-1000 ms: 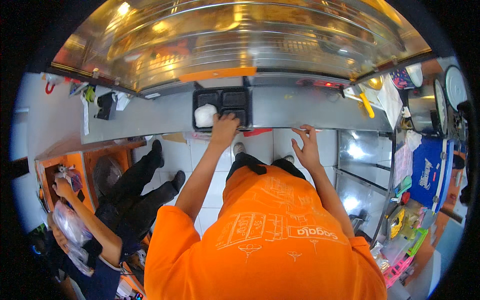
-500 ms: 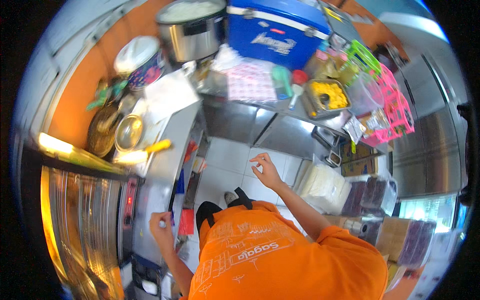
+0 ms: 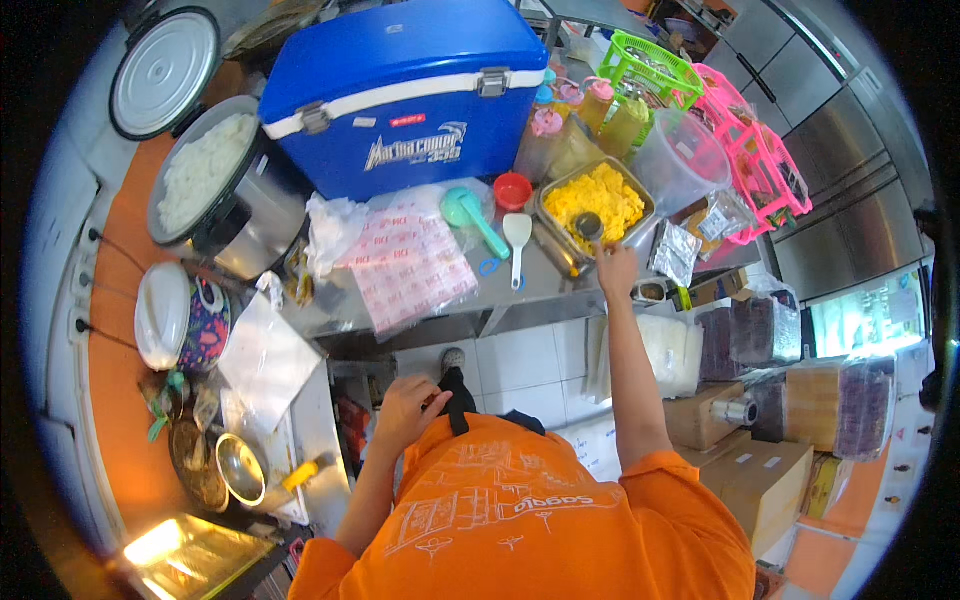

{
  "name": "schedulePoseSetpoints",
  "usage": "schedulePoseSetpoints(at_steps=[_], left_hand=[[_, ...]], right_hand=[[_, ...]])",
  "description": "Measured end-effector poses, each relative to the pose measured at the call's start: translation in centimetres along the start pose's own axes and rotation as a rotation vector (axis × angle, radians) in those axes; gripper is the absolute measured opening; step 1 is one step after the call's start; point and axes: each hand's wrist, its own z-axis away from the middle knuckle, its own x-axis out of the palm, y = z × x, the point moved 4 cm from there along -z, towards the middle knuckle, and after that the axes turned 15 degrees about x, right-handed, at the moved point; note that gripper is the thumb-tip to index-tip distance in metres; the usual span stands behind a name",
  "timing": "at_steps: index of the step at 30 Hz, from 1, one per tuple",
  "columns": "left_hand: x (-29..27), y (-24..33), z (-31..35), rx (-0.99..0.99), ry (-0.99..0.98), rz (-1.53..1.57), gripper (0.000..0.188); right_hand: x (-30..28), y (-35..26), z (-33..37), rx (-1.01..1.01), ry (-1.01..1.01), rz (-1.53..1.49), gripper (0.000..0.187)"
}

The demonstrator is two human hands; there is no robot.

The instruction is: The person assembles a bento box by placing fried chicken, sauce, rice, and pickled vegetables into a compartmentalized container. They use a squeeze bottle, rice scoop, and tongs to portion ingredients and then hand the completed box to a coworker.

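My right hand (image 3: 616, 270) reaches over the counter's front edge, its fingers closed at the handle of a ladle (image 3: 588, 226). The ladle's round bowl rests in crumbled yellow food, which looks like scrambled egg (image 3: 610, 195), inside a square metal pan (image 3: 553, 236). Close to my waist, my left hand (image 3: 408, 408) hangs with loosely bent fingers and nothing in it. Left of the pan lie a white rice paddle (image 3: 517, 240), a small red bowl (image 3: 513, 191) and a green scoop (image 3: 470, 215). Printed wrapping paper (image 3: 415, 270) is spread beside them.
A blue cooler box (image 3: 400, 100) stands behind the paper. To its left is a rice cooker (image 3: 255, 215) full of white rice. Squeeze bottles (image 3: 545, 130), a clear tub (image 3: 680, 150) and a pink basket (image 3: 765, 180) crowd the right. Cardboard boxes (image 3: 755, 485) stack low at right.
My view has turned toward the counter with the pan. My right hand has gone from empty air to the ladle. My left hand has come in near my waist.
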Motion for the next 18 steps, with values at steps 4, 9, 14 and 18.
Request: schedulePoseSetpoints(at_steps=[4, 9, 14, 18], left_hand=[[-1.2, -3.8, -7.8, 0.070, -0.022, 0.059, 0.024], [2.7, -7.8, -16.2, -0.037, -0.079, 0.229, 0.023], [14.3, -10.7, -25.1, -0.262, -0.055, 0.468, 0.029], [21.5, -11.6, -30.1, -0.476, 0.025, 0.618, 0.022]], right_hand=[[2.3, -1.9, -4.3, 0.138, -0.178, 0.306, 0.043], [0.7, -2.2, -6.1, -0.034, -0.096, -0.009, 0.027], [-0.4, -1.9, -7.9, -0.220, -0.254, -0.035, 0.016], [0.7, -2.7, -8.3, -0.318, -0.348, 0.050, 0.013]])
